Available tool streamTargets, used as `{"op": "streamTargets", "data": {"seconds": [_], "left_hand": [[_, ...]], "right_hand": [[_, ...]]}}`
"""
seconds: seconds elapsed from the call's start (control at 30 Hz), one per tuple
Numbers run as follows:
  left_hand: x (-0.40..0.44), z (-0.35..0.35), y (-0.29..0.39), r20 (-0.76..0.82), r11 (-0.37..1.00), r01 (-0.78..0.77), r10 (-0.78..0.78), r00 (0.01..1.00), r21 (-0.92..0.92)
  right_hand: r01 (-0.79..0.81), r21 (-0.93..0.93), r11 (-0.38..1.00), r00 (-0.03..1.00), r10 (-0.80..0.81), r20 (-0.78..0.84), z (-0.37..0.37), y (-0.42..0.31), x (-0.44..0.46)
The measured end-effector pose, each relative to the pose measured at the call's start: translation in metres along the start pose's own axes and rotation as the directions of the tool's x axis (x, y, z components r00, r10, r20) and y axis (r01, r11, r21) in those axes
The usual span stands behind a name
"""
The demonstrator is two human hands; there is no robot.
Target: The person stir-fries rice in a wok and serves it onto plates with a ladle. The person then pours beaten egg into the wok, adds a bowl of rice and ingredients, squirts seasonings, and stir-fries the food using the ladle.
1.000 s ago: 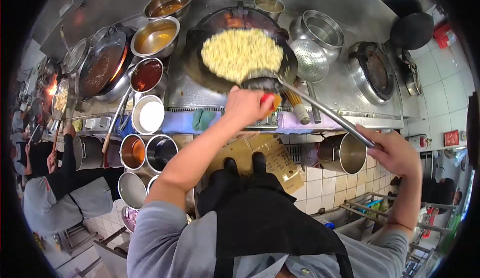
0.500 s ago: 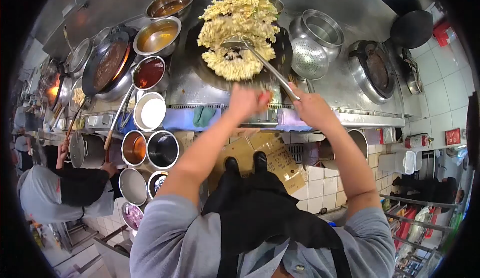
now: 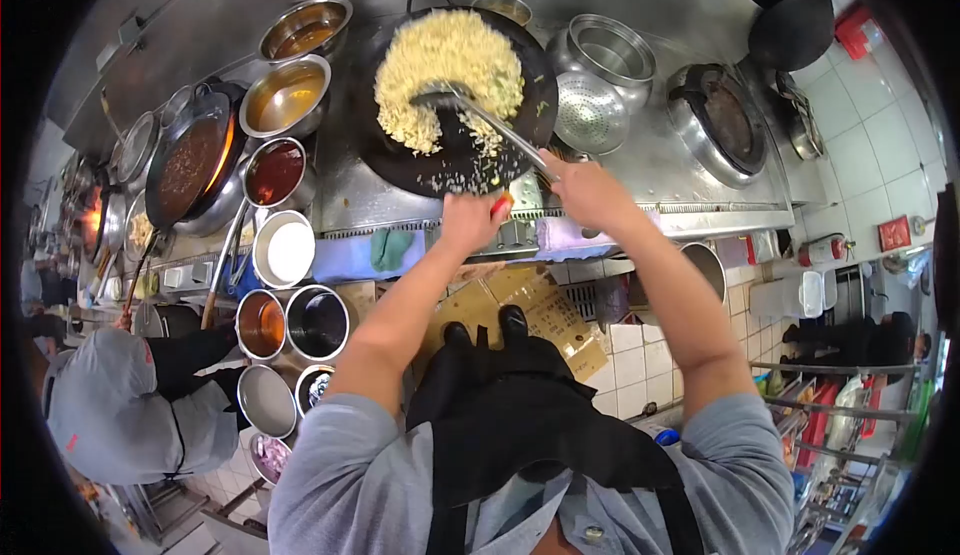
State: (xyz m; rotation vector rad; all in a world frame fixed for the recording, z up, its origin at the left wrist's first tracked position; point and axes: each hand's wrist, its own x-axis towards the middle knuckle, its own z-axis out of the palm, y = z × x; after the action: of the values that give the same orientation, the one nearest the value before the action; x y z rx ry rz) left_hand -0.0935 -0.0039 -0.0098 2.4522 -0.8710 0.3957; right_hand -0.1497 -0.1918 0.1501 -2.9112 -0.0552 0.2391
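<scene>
My left hand (image 3: 472, 223) is closed at the near rim of a large black wok (image 3: 400, 170). Something red and orange (image 3: 502, 205) shows beside its thumb; I cannot make out what it is. Yellow fried rice (image 3: 450, 50) with bits of green covers the far part of the wok, and loose grains lie nearer me. Wrapped round a long metal handle, my right hand (image 3: 590, 195) holds a ladle (image 3: 440, 95), its bowl in the rice.
Left of the wok stand bowls of yellowish liquid (image 3: 285, 100) and a pot of red sauce (image 3: 275, 173). A perforated strainer (image 3: 592, 113) lies at the right, by stacked steel pots (image 3: 612, 50). Another person (image 3: 130, 405) works at far left, near a pan of brown sauce (image 3: 190, 150).
The rice, spread high and loose before, has dropped back into the wok. More of the black wok shows now. The ladle and my hands have shifted slightly left, and the view has moved.
</scene>
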Motion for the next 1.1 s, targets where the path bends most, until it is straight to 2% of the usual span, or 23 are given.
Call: {"op": "streamTargets", "data": {"seconds": [0.07, 0.17, 0.2, 0.27, 0.33, 0.37, 0.43, 0.47, 0.5, 0.53, 0.6, 0.63, 0.7, 0.77, 0.83, 0.9, 0.93, 1.0, 1.07, 1.1], "left_hand": [[-0.019, -0.020, 0.005, 0.273, 0.997, -0.077, 0.071, 0.959, 0.009], [0.032, -0.055, -0.002, 0.183, 0.996, -0.086, 0.084, 0.979, 0.004], [0.054, -0.070, -0.011, 0.236, 0.998, 0.016, -0.002, 0.972, -0.058], [0.064, -0.056, -0.038, 0.187, 0.999, -0.028, 0.032, 0.982, -0.025], [0.065, -0.042, -0.050, 0.181, 1.000, -0.011, 0.016, 0.983, -0.027], [0.062, -0.032, -0.054, 0.118, 0.998, 0.046, -0.041, 0.992, -0.042], [0.062, -0.019, -0.063, 0.045, 0.993, 0.108, -0.106, 0.993, -0.050], [0.063, -0.014, -0.067, 0.092, 0.985, 0.114, -0.102, 0.990, -0.127], [0.064, -0.012, -0.070, 0.137, 0.972, 0.118, -0.091, 0.986, -0.205], [0.065, -0.018, -0.068, 0.179, 0.977, 0.127, -0.096, 0.979, -0.171], [0.065, -0.020, -0.069, 0.198, 0.982, 0.131, -0.102, 0.975, -0.139], [0.066, -0.021, -0.070, 0.221, 0.986, 0.126, -0.099, 0.970, -0.110], [0.062, -0.020, -0.067, 0.211, 0.989, 0.132, -0.116, 0.971, -0.066], [0.067, -0.022, -0.066, 0.193, 0.991, 0.130, -0.123, 0.974, -0.023], [0.069, -0.024, -0.064, 0.280, 0.992, 0.122, -0.123, 0.952, 0.020], [0.074, -0.028, -0.061, 0.310, 0.991, 0.133, -0.135, 0.941, 0.026], [0.075, -0.025, -0.062, 0.292, 0.992, 0.129, -0.127, 0.948, 0.013], [0.073, -0.019, -0.061, 0.271, 0.991, 0.134, -0.124, 0.954, -0.015], [0.071, -0.017, -0.065, 0.261, 0.991, 0.123, -0.105, 0.960, -0.053], [0.070, -0.016, -0.068, 0.244, 0.990, 0.108, -0.083, 0.966, -0.092]], "right_hand": [[-0.031, 0.002, 1.000, 0.999, 0.031, 0.007, 0.008, -0.005, -0.017], [-0.094, 0.095, 0.991, 0.996, 0.093, 0.016, 0.017, -0.007, -0.052], [-0.103, 0.150, 0.983, 0.995, 0.102, 0.015, 0.023, -0.006, -0.068], [-0.058, 0.121, 0.991, 0.996, 0.065, -0.054, 0.048, 0.027, -0.096], [-0.149, -0.105, 0.983, 0.987, 0.154, 0.042, 0.043, 0.055, -0.113], [-0.176, -0.216, 0.961, 0.974, 0.202, 0.103, 0.037, 0.079, -0.107], [-0.289, -0.337, 0.896, 0.942, 0.329, 0.067, 0.034, 0.125, -0.071], [-0.278, -0.361, 0.890, 0.959, 0.279, -0.052, 0.038, 0.137, -0.045], [-0.245, -0.278, 0.929, 0.969, 0.239, -0.056, 0.044, 0.135, -0.011], [-0.209, -0.195, 0.958, 0.978, 0.201, -0.063, 0.053, 0.125, 0.022], [-0.026, -0.101, 0.995, 0.982, 0.007, -0.186, 0.100, 0.104, 0.078], [-0.018, -0.027, 0.999, 0.982, 0.013, -0.187, 0.120, 0.087, 0.091], [0.004, 0.136, 0.991, 0.989, 0.017, -0.149, 0.133, 0.055, 0.093], [0.103, 0.100, 0.990, 0.984, -0.086, -0.158, 0.128, 0.049, 0.060], [-0.056, 0.038, 0.998, 0.998, 0.055, 0.030, 0.066, 0.031, 0.016], [-0.031, -0.104, 0.994, 0.995, 0.040, 0.088, 0.045, 0.079, 0.008], [-0.028, -0.105, 0.994, 0.995, 0.037, 0.089, 0.035, 0.083, 0.016], [-0.019, -0.137, 0.990, 0.996, 0.007, -0.088, 0.018, 0.094, 0.044], [-0.132, -0.012, 0.991, 0.990, 0.131, -0.048, 0.031, 0.062, 0.095], [-0.148, 0.067, 0.987, 0.984, 0.154, -0.085, 0.060, 0.054, 0.121]]}}
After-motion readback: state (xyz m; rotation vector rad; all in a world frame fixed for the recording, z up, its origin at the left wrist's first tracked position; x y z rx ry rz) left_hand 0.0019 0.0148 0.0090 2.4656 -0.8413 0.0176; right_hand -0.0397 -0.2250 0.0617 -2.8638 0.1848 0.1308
